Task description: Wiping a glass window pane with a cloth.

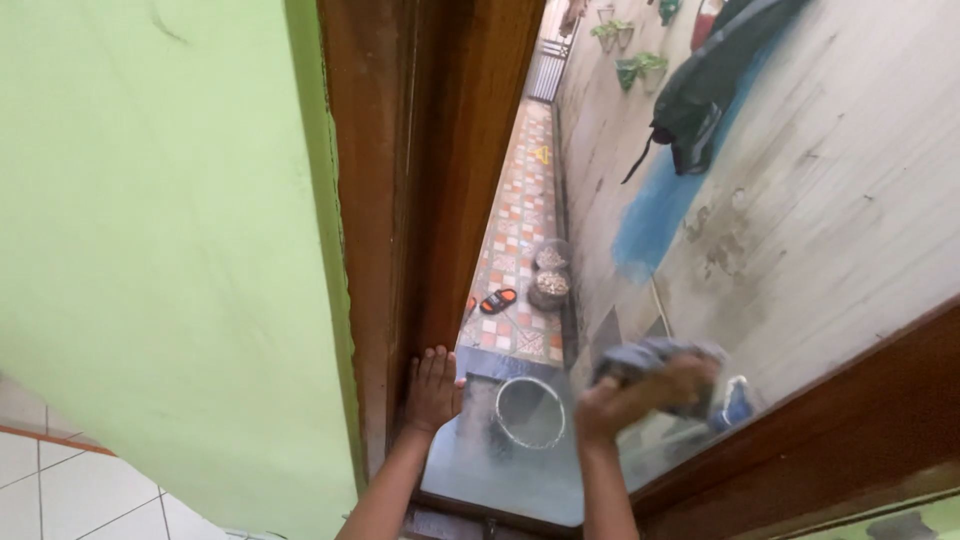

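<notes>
Against the pane [800,230] | we are pressing the cloth [655,362], bunched in our closed right hand [625,400] | left hand [432,388] lying open, flat on the frame [440,180], farther left, holding nothing

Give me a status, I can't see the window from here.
Left hand flat against the wooden frame. Right hand presses a grey cloth on the window glass. Nothing in the way.

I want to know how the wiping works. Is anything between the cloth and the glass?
Nothing visible is. The right hand presses the grey cloth straight onto the window glass. The left hand rests on the wooden frame.
</notes>
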